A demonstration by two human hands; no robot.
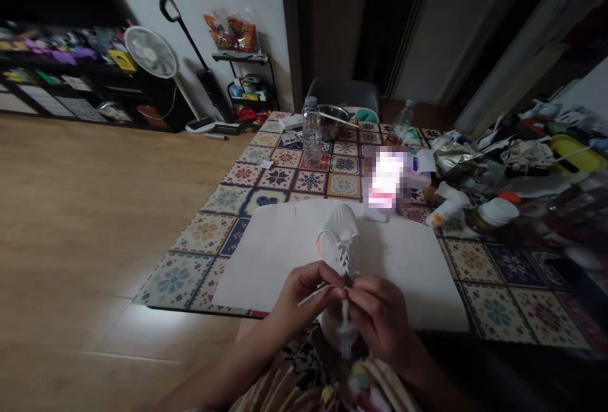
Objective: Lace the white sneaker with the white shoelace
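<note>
A white shoe [341,235] with white laces lies on a white sheet [275,254], toe pointing away from me. My left hand [304,292] pinches a lace end at the shoe's near end. My right hand [380,317] is closed on another lace [345,320] that hangs down between my hands. Both hands sit close together over the shoe's opening, which they partly hide.
The sheet rests on a table with a patterned cloth [266,178]. A clear bottle [311,133], a metal bowl [332,119] and a second bottle [401,124] stand farther back. Clutter with a jar [491,216] crowds the right side. A fan [149,51] stands by the far wall.
</note>
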